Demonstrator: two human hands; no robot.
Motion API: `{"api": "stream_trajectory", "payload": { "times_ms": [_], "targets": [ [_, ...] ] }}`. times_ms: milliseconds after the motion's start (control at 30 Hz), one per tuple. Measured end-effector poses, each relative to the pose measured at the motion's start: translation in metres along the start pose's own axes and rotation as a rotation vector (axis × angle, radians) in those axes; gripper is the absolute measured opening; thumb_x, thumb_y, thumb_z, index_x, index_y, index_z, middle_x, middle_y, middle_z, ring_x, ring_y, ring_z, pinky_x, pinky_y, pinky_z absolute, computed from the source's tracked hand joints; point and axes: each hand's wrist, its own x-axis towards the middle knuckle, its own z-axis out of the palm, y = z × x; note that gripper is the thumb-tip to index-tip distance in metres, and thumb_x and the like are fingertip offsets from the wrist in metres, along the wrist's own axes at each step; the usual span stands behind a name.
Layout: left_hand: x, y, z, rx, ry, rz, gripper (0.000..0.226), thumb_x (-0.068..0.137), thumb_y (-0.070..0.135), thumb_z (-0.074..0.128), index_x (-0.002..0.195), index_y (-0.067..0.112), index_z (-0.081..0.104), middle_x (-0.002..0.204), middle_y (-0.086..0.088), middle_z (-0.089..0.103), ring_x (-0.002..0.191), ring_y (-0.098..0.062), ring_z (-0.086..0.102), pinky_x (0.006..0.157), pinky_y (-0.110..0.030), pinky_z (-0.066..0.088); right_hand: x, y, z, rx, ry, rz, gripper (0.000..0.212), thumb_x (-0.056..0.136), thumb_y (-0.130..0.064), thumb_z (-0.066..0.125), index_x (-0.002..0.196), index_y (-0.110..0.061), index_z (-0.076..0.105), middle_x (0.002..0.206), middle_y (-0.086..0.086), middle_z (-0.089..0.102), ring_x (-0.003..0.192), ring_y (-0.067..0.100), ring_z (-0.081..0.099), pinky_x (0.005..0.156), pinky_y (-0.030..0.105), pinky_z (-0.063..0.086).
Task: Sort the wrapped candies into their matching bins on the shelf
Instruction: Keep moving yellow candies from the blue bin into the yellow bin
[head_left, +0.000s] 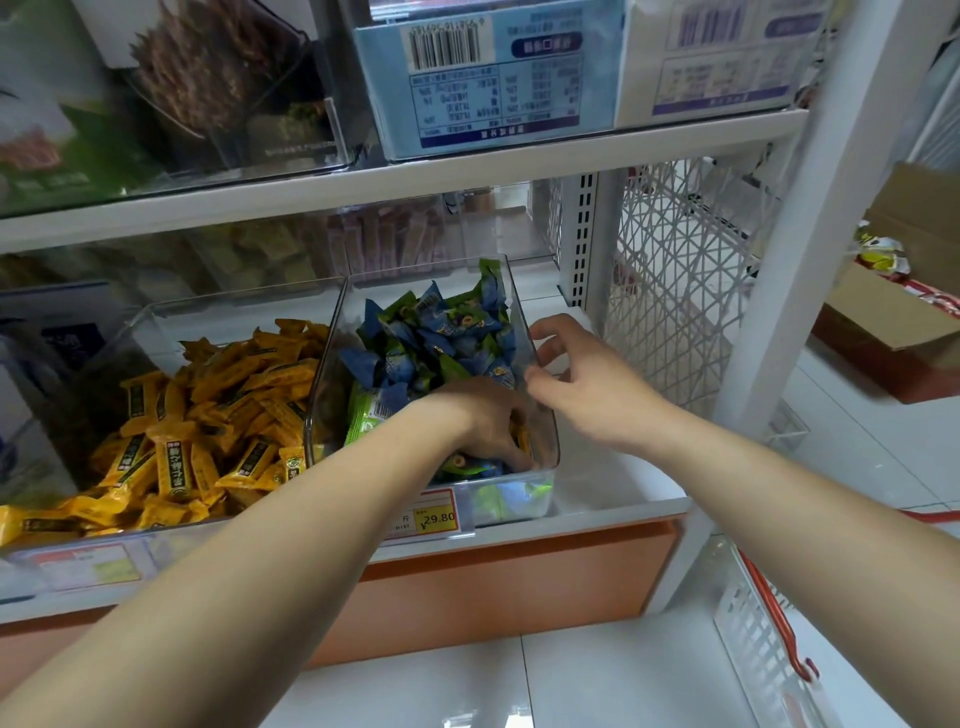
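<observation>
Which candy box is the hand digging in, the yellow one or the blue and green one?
The left hand is inside the clear bin of blue and green candies, the right-hand bin. The bin of yellow candies beside it has no hand in it.

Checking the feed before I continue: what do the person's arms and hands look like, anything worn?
Both arms are bare to the frame edge: no sleeves, gloves, watch or rings visible on the left hand or right hand. Fingers of the left are partly hidden among wrappers.

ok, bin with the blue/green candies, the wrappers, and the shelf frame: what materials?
Bin: clear rigid plastic, glossy; the candies show through its walls. Blue and green candies: thin printed film wrappers, crinkled, slightly shiny. Shelf frame: probably white painted metal, smooth; slotted upright beside it.
</observation>
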Motion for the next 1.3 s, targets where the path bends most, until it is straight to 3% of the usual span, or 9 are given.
{"api": "stream_trajectory", "payload": {
  "times_ms": [100,233,467,567,767,900,1033,1167,1300],
  "targets": [
    [0.001,0.003,0.003,0.003,0.015,-0.009,0.058,0.078,0.053,0.074,0.125,0.027,0.053,0.110,0.004,0.063,0.092,-0.018,0.060,0.084,-0.036,0.055,0.001,-0.001,0.001,0.001,-0.003,0.014,0.041,0.092,-0.035,0.059,0.129,-0.026,0.045,0.102,-0.011,0.054,0.078,0.010,0.058,0.061,0.025,0.039],
    [0.004,0.001,0.007,-0.040,0.079,-0.027,0.032,0.076,0.046,0.077,0.084,0.031,0.050,0.082,0.011,0.055,0.072,-0.010,0.054,0.060,-0.028,0.046,0.002,-0.002,0.002,0.009,-0.009,0.026,0.040,0.091,-0.035,0.060,0.126,-0.026,0.044,0.102,-0.008,0.055,0.077,0.011,0.057,0.061,0.026,0.039],
    [-0.011,-0.018,0.000,-0.346,0.181,-0.004,0.054,0.068,0.037,0.086,0.112,0.028,0.057,0.104,0.011,0.060,0.090,-0.010,0.059,0.074,-0.023,0.051,0.002,-0.003,-0.001,0.016,-0.033,0.038,0.042,0.090,-0.036,0.063,0.126,-0.027,0.044,0.102,-0.008,0.057,0.079,0.012,0.060,0.062,0.027,0.040],
    [-0.023,-0.026,-0.009,-0.549,0.288,-0.009,0.049,0.070,0.031,0.087,0.110,0.032,0.058,0.102,0.013,0.059,0.088,-0.006,0.059,0.068,-0.017,0.046,0.003,-0.003,-0.002,0.013,-0.035,0.042,0.044,0.090,-0.037,0.063,0.127,-0.026,0.044,0.102,-0.009,0.057,0.081,0.013,0.060,0.063,0.028,0.040],
    [-0.039,-0.030,-0.016,-0.949,0.568,0.024,0.041,0.071,0.014,0.088,0.103,0.027,0.066,0.101,-0.002,0.070,0.094,-0.017,0.069,0.082,-0.029,0.057,0.004,-0.009,-0.002,-0.034,0.070,0.031,0.048,0.088,-0.041,0.065,0.130,-0.024,0.051,0.113,-0.005,0.053,0.090,0.014,0.059,0.077,0.031,0.048],
    [-0.050,-0.024,-0.017,-1.037,0.735,0.042,0.047,0.065,0.020,0.087,0.107,0.025,0.066,0.104,-0.003,0.070,0.096,-0.015,0.068,0.084,-0.031,0.058,0.004,-0.027,-0.004,-0.040,0.250,-0.086,0.036,0.093,-0.032,0.058,0.129,-0.028,0.059,0.110,-0.011,0.058,0.090,0.008,0.057,0.077,0.024,0.043],
    [-0.063,-0.012,-0.016,-1.042,0.803,0.123,0.046,0.064,0.023,0.085,0.106,0.022,0.067,0.100,0.000,0.072,0.095,-0.012,0.069,0.083,-0.027,0.056,0.003,-0.046,0.001,-0.121,0.179,-0.110,0.022,0.094,-0.040,0.054,0.103,-0.026,0.068,0.086,-0.003,0.070,0.084,0.020,0.061,0.070,0.032,0.049],
    [-0.067,-0.010,-0.013,-1.063,0.777,0.160,0.049,0.073,0.002,0.084,0.117,0.012,0.064,0.110,0.000,0.070,0.104,-0.010,0.066,0.090,-0.026,0.053,0.010,-0.049,0.001,-0.031,0.166,-0.046,0.004,0.083,-0.029,0.067,0.086,-0.030,0.069,0.077,-0.005,0.071,0.081,0.018,0.066,0.071,0.037,0.054],
    [-0.066,-0.019,-0.015,-1.047,0.797,0.187,0.041,0.082,-0.002,0.073,0.118,0.015,0.066,0.112,-0.001,0.071,0.106,-0.010,0.066,0.090,-0.021,0.051,0.015,-0.044,0.000,0.223,0.196,0.039,0.022,0.087,-0.014,0.068,0.080,-0.036,0.067,0.086,-0.007,0.073,0.086,0.016,0.070,0.084,0.045,0.057]
  ]
}}
